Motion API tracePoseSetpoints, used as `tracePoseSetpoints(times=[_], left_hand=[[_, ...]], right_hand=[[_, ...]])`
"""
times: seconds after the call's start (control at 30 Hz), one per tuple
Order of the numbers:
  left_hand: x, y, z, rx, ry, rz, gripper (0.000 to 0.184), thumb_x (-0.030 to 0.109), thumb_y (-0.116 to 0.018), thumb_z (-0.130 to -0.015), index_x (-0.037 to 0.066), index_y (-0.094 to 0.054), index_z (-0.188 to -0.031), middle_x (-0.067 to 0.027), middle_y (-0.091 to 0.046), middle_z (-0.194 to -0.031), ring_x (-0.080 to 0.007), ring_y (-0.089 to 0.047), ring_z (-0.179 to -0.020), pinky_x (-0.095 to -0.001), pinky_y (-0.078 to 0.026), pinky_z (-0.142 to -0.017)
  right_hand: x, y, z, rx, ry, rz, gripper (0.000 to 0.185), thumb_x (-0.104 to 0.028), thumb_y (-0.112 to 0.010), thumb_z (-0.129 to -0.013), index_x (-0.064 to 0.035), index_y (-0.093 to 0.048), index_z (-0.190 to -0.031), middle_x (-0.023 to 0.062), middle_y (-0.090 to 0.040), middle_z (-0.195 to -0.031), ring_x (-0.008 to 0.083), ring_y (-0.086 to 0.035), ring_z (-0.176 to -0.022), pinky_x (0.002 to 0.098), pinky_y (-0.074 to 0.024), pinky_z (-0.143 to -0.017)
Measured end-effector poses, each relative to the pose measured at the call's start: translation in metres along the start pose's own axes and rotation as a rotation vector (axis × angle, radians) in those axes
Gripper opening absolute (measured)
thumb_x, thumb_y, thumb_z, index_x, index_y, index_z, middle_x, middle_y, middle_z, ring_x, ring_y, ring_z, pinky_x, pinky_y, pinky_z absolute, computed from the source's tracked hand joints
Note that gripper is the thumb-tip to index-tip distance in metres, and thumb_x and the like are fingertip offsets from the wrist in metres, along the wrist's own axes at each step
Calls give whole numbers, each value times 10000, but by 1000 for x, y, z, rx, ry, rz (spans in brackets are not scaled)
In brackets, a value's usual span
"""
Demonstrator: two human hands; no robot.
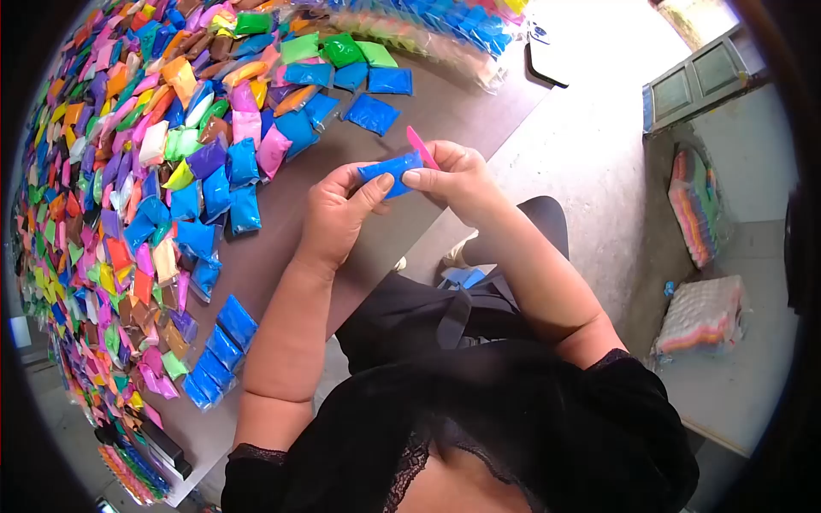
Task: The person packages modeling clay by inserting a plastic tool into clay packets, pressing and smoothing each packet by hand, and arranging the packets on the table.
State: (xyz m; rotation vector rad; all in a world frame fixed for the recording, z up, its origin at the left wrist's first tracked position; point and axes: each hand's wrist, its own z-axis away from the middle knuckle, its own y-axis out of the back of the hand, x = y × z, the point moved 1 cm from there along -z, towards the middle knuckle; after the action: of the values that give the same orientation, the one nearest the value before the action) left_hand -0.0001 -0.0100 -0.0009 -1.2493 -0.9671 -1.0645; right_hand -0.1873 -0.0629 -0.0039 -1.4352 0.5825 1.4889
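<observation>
A small blue clear-wrapped packet is pinched between both my hands above the table's edge. My left hand grips its left end, with the thumb pressed on top. My right hand holds the right end between thumb and fingers. A flat pink tool with a narrow tip also sticks up from my right hand; its exact kind I cannot make out. Nearest on the table is a loose blue packet. A row of blue packets lies beside my left forearm.
A big heap of multicoloured packets covers the table's left side. On the brown table, bagged blue packets lie at the back, near a phone-like dark object. Bundles of packets stand at the right.
</observation>
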Motion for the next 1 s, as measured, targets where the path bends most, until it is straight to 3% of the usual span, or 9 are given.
tracePoseSetpoints(times=[0.2, 0.47, 0.7, 0.87, 1.0], left_hand=[[4, 3, -1, -29, 2, -88, 236, 161, -730, -897, -7, -678, -1055, -37, -693, -923, -71, -619, -790, -227, -514, -689], [4, -2, -1, 18, -42, 25, 201, 125, -704, -917, -12, -692, -1064, -19, -694, -933, -73, -617, -864, -227, -504, -792], [1, 2, -1, 10, -70, -40, 189, 140, -691, -930, -6, -707, -1048, -3, -686, -929, -57, -596, -848, -218, -486, -788], [-3, 7, -3, 5, -34, 99, 243, 196, -659, -958, -12, -695, -1078, -8, -680, -939, -56, -591, -848, -222, -474, -767], [9, -3, 0, 23, 50, 223, 232, 157, -680, -939, -21, -686, -1089, -18, -683, -954, -61, -598, -868, -221, -481, -779]], right_hand=[[0, 1, -4, 2, -6, 12, 245, -213, -793, -840, -42, -682, -975, -60, -587, -719, 12, -439, -573, 192, -320, -510], [-2, -3, -2, 35, 29, -28, 194, -206, -775, -858, -59, -683, -946, -66, -559, -678, 11, -426, -537, 193, -286, -469], [1, -1, -3, 31, 26, -12, 206, -214, -783, -852, -59, -683, -944, -78, -548, -658, 5, -411, -519, 198, -283, -465], [1, -1, -3, 36, 22, -15, 210, -219, -784, -852, -58, -683, -942, -71, -546, -659, 11, -416, -525, 197, -287, -468], [0, -1, -2, 40, 15, -26, 208, -211, -782, -855, -52, -686, -949, -68, -562, -681, 10, -434, -551, 192, -304, -486]])
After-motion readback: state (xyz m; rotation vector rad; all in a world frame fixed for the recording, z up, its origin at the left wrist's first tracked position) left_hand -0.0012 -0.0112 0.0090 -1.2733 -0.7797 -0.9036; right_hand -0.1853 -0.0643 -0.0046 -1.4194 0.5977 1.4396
